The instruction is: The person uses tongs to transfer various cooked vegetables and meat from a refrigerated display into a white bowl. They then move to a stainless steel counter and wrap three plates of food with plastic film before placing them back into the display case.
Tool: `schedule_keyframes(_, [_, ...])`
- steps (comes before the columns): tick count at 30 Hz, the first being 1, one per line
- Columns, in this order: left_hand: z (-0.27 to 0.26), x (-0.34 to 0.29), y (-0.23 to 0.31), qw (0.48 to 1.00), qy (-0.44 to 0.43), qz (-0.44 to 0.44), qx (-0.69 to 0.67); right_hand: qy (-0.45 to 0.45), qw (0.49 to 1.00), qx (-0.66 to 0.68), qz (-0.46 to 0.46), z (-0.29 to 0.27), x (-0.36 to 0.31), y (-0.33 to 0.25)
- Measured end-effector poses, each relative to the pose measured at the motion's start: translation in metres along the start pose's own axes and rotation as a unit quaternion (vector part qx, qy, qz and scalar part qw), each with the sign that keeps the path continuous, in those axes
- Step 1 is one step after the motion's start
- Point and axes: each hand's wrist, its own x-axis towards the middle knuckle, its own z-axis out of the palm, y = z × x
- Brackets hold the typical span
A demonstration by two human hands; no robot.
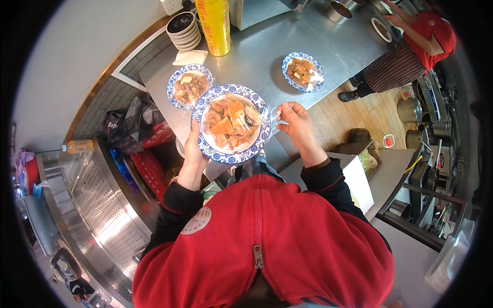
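Observation:
A blue-and-white patterned plate [231,156] is held up in front of me, filled with chunks of cooked food [233,120] in orange-brown and pale tones. Clear plastic wrap [273,119] stretches over it, shiny in places. My left hand [193,154] grips the plate's left edge, thumb along the rim, other fingers hidden beneath. To the right of the plate, my right hand [298,124] pinches the wrap's edge between thumb and fingers. Behind the held plate, a similar wrapped plate [171,95] rests on the steel table [246,64]. Another wrapped plate [285,60] lies farther right.
A yellow cylinder [214,25] stands at the back beside stacked bowls [184,33] and a folded cloth [190,57]. Black and red bags [138,123] sit below on the left. At the far right, a co-worker in red [426,38] reaches over the table near a dish [381,30].

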Motion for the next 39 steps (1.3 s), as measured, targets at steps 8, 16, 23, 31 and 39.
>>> schedule_keyframes(8, [-0.002,-0.007,-0.012,0.997,0.036,0.034,-0.064,0.015,0.988,0.131,0.074,-0.003,0.000,0.006])
schedule_keyframes(16, [0.011,-0.014,-0.014,0.993,0.052,0.041,-0.097,-0.068,0.955,0.258,0.128,-0.001,0.017,0.026])
schedule_keyframes(23, [0.039,-0.014,-0.026,0.993,0.039,0.006,-0.107,-0.050,0.942,0.316,0.102,0.027,0.041,0.072])
schedule_keyframes(31, [0.049,-0.005,-0.033,0.996,0.023,0.008,-0.088,-0.074,0.943,0.325,0.003,0.027,0.038,0.096])
schedule_keyframes(39, [0.048,0.028,-0.044,0.994,0.047,0.048,-0.084,0.034,0.985,-0.059,-0.159,-0.021,0.047,0.025])
